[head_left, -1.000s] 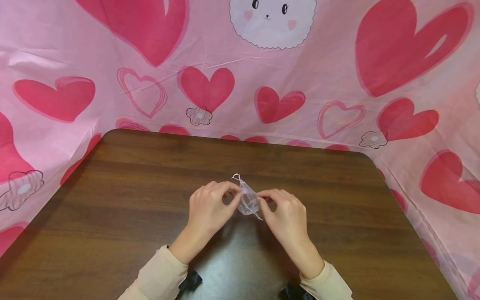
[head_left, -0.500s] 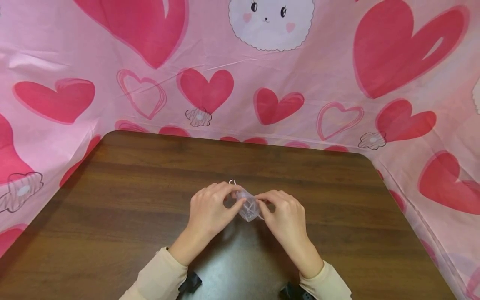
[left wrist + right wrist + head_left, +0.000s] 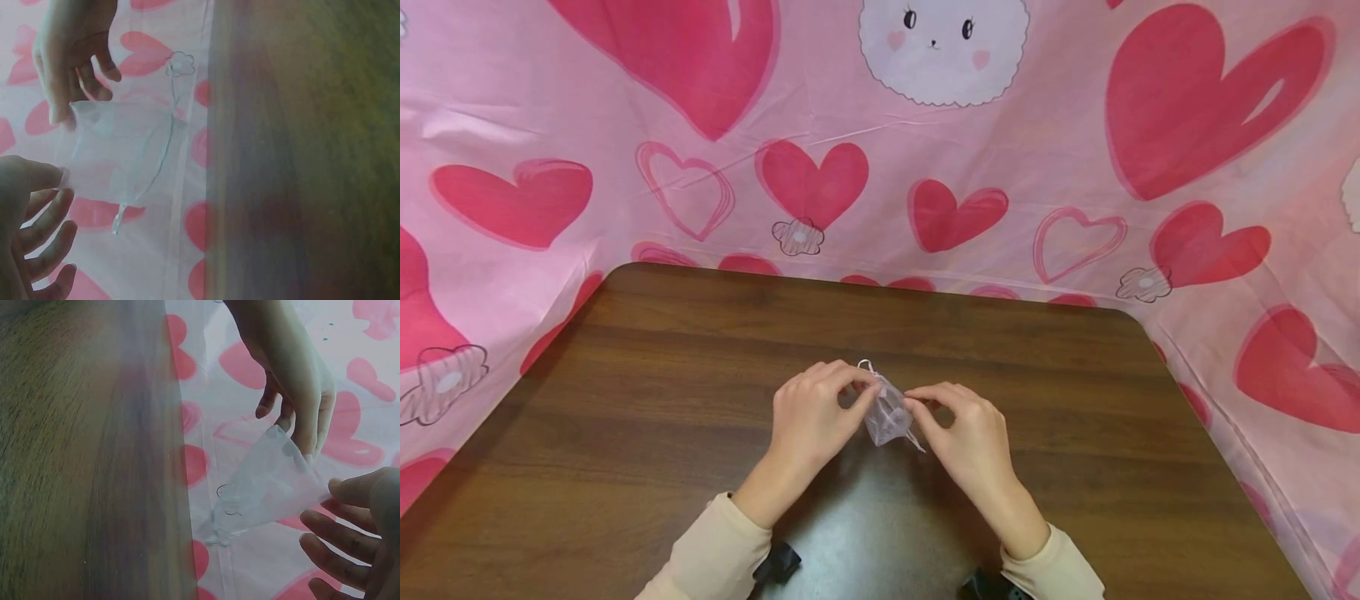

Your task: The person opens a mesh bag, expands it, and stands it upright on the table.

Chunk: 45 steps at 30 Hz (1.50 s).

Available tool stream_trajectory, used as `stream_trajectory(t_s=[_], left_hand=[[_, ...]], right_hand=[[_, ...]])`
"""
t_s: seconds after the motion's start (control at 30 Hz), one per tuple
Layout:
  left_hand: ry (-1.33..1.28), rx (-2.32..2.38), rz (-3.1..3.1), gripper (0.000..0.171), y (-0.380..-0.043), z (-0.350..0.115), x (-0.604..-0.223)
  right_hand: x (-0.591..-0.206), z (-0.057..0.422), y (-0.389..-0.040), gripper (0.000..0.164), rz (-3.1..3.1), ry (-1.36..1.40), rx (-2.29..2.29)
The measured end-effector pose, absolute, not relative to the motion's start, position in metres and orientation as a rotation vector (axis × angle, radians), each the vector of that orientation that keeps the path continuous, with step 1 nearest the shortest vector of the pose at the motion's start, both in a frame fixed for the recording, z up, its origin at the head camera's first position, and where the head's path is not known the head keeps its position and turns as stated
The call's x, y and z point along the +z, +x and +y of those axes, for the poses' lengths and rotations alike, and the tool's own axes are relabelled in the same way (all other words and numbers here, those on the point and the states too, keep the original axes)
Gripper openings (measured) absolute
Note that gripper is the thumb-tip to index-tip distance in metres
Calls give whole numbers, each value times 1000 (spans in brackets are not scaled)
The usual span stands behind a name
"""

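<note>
A small sheer white drawstring pouch is stretched between my two hands, above the table. My left hand pinches one edge of the pouch between thumb and index finger. Opposite it, my right hand pinches the other edge the same way. In the left wrist view the pouch looks see-through, with a thin cord hanging from its far end. The right wrist view has the pouch narrowing toward that corded end. Whether anything lies inside cannot be made out.
Beneath the hands spreads a dark brown wooden table. A pink cloth with red hearts hangs behind it and along both sides. Black straps show below the beige sleeves.
The pouch has shifted slightly toward the near side and left, and its shape and cords have turned between the fingers. Both hands keep pinching it, having moved slightly left.
</note>
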State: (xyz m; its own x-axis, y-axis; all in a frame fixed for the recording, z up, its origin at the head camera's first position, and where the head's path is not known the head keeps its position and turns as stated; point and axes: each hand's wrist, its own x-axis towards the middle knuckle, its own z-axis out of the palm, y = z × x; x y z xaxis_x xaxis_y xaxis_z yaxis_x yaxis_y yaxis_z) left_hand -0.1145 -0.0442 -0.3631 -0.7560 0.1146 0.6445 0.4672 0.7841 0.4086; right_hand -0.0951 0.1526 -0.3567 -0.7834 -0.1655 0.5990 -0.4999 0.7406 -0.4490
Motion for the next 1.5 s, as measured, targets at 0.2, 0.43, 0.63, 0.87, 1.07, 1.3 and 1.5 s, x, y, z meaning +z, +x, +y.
stream_trajectory(t_s=[0.2, 0.43, 0.63, 0.87, 1.07, 1.3, 1.5], left_hand=[[-410, -812, -2342, 8, -116, -49, -359], [-377, -969, -2308, 9, -119, -54, -354], [-333, -1164, -2270, 10, -118, -59, -347], [-243, -1394, -2242, 11, -118, -62, -344], [-226, -1665, -2126, 9, -121, -61, -348], [-217, -1758, -2100, 10, -121, -59, -354], [-220, -1797, -2137, 10, -121, -57, -356]], right_hand=[[-355, 155, -96, 11, -2426, 452, 945], [-356, 162, -102, 8, -2503, 353, 1143], [-361, 166, -109, 12, -2563, 315, 1305], [-363, 167, -112, 20, -2627, 259, 1615], [-360, 168, -113, 26, -2616, 165, 1853], [-359, 169, -112, 29, -2596, 131, 1999], [-358, 169, -111, 28, -2512, 149, 2114]])
